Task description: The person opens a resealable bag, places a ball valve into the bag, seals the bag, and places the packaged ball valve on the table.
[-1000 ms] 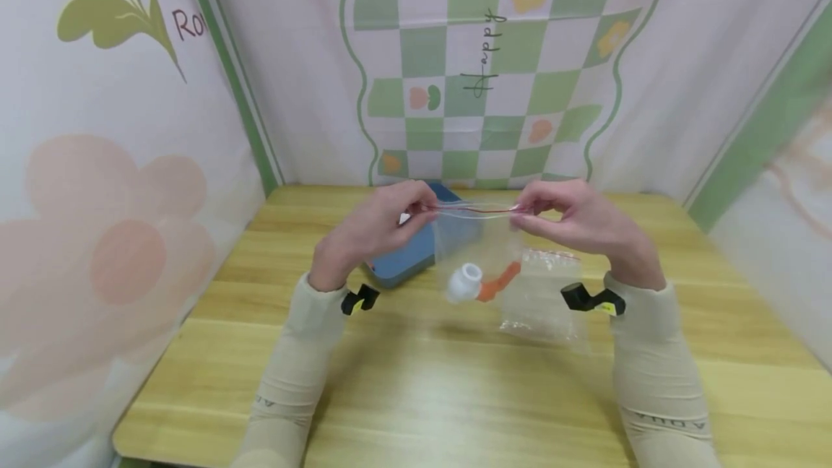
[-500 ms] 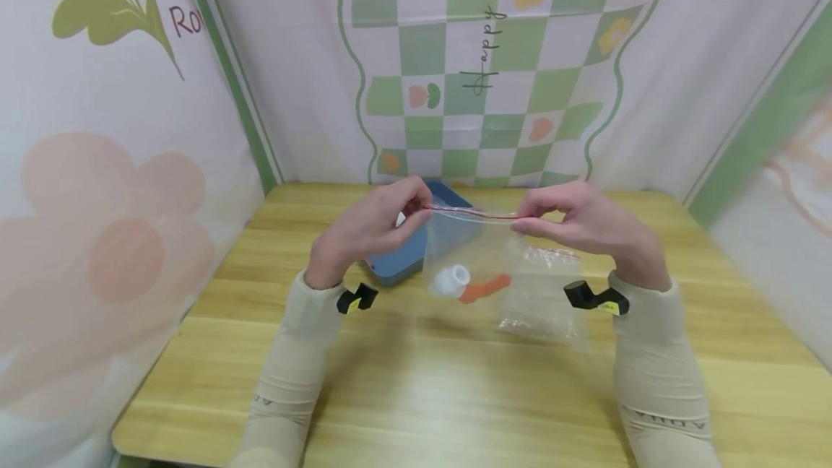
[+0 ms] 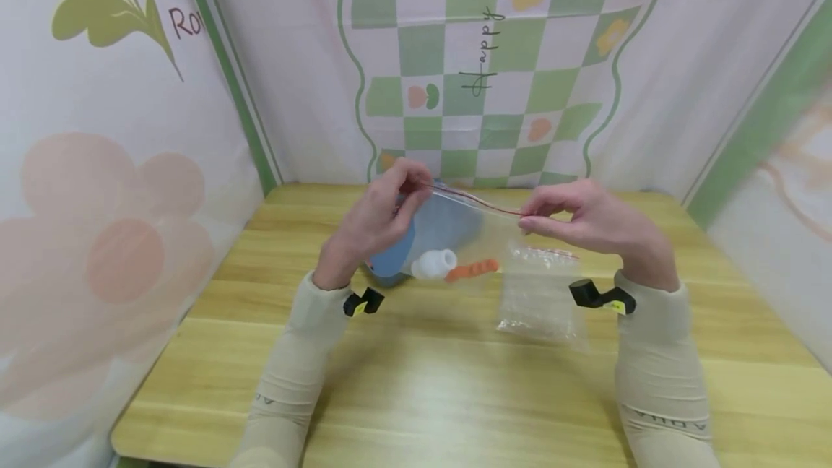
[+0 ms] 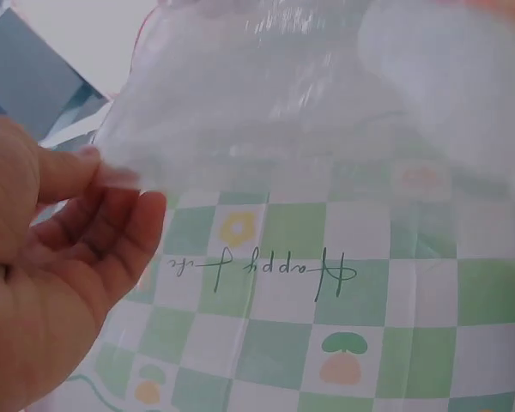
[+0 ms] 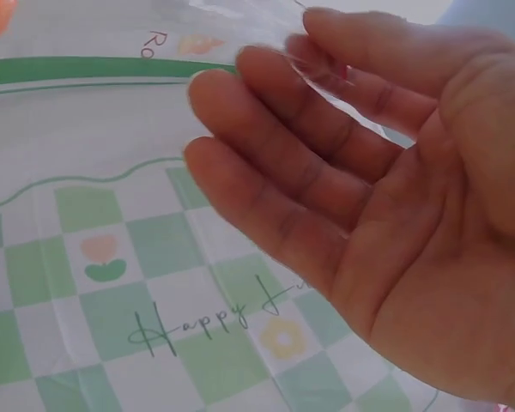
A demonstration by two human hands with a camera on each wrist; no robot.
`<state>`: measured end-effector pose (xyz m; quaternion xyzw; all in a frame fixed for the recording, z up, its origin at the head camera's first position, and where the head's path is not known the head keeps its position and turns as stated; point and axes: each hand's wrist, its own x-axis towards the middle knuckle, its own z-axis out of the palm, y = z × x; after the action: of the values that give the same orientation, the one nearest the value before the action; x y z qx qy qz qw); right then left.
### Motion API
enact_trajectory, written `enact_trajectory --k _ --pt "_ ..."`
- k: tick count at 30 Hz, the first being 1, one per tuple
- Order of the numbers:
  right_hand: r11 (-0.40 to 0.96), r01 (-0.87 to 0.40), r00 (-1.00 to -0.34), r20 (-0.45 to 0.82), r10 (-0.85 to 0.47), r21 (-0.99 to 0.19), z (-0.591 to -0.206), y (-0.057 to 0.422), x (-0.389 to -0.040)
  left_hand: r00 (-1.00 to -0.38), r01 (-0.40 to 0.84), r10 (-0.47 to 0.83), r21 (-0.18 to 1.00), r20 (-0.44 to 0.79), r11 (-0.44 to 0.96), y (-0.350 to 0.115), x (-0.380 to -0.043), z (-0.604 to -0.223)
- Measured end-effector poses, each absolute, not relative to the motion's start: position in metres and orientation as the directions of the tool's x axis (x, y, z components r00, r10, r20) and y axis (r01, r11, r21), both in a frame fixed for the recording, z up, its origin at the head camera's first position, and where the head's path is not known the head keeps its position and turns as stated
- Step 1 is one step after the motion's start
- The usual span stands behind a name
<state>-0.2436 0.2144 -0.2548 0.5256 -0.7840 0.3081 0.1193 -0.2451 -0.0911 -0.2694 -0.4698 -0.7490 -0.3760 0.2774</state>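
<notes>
A clear zip bag [image 3: 484, 233] with a red seal line hangs between both hands above the table. My left hand [image 3: 383, 211] pinches one top corner between thumb and fingers. At the opposite corner, my right hand [image 3: 581, 222] pinches the seal; in the right wrist view its other fingers [image 5: 266, 197] are loosely bent. Inside the bag lie a white plastic piece with a round opening [image 3: 434, 264] and a ridged orange piece [image 3: 473, 269] beside it. The left wrist view shows the bag's film [image 4: 240, 94] stretching away from the thumb, the white piece blurred at upper right.
Behind the left hand, a blue container [image 3: 390, 255] is partly covered by hand and bag. Several flat clear zip bags [image 3: 542, 295] lie on the wooden table [image 3: 448, 396], right of the held bag. A patterned cloth [image 3: 422, 56] hangs at the back.
My left hand has risen, so the bag's top edge now slants down toward the right. The white and orange pieces have shifted up and to the left with the bag. The right hand barely moved.
</notes>
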Motion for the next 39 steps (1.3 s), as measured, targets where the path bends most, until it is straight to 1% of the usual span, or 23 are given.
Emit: enact_trajectory --k 2,5,9,13,16,19,22,24,29,32,35,39 --pt "0.258 -0.899 -0.417 0.508 -0.754 -0.354 -0.255 0.213 -0.243 -0.427 0.899 0.458 0.312 0.779 0.308 -0.091 -0.244 -0.27" --pt "0.242 -0.906 -0.404 0.54 -0.738 -0.348 -0.254 0.211 -0.243 -0.477 0.869 0.419 0.343 0.773 0.358 -0.092 -0.243 -0.27" --pt "0.232 -0.906 -0.406 0.566 -0.717 -0.355 -0.253 0.208 -0.242 -0.533 0.829 0.413 0.358 0.738 0.429 -0.093 -0.242 -0.271" --pt "0.237 -0.904 -0.409 0.555 -0.724 -0.356 -0.252 0.207 -0.241 -0.566 0.806 0.435 0.361 0.7 0.469 -0.094 -0.24 -0.271" --pt "0.233 -0.911 -0.397 0.565 -0.724 -0.341 -0.253 0.207 -0.241 -0.572 0.806 0.444 0.369 0.69 0.463 -0.094 -0.24 -0.271" --pt "0.24 -0.915 -0.392 0.571 -0.721 -0.325 -0.254 0.207 -0.241 -0.533 0.831 0.461 0.336 0.709 0.443 -0.093 -0.24 -0.27" --pt "0.258 -0.909 -0.406 0.554 -0.726 -0.328 -0.25 0.204 -0.236 -0.47 0.868 0.487 0.286 0.736 0.406 -0.092 -0.241 -0.27" --pt "0.256 -0.909 -0.405 0.544 -0.735 -0.33 -0.246 0.201 -0.232 -0.428 0.891 0.501 0.26 0.752 0.371 -0.091 -0.242 -0.271" --pt "0.291 -0.89 -0.441 0.505 -0.742 -0.35 -0.236 0.195 -0.221 -0.355 0.928 0.503 0.23 0.788 0.295 -0.091 -0.242 -0.272" --pt "0.322 -0.879 -0.465 0.487 -0.74 -0.351 -0.236 0.193 -0.221 -0.333 0.936 0.489 0.221 0.806 0.272 -0.091 -0.241 -0.272" --pt "0.381 -0.844 -0.526 0.446 -0.724 -0.377 -0.243 0.193 -0.228 -0.322 0.94 0.494 0.208 0.808 0.272 -0.09 -0.239 -0.27" --pt "0.425 -0.803 -0.584 0.405 -0.703 -0.419 -0.256 0.19 -0.238 -0.324 0.937 0.524 0.193 0.787 0.29 -0.087 -0.238 -0.269"
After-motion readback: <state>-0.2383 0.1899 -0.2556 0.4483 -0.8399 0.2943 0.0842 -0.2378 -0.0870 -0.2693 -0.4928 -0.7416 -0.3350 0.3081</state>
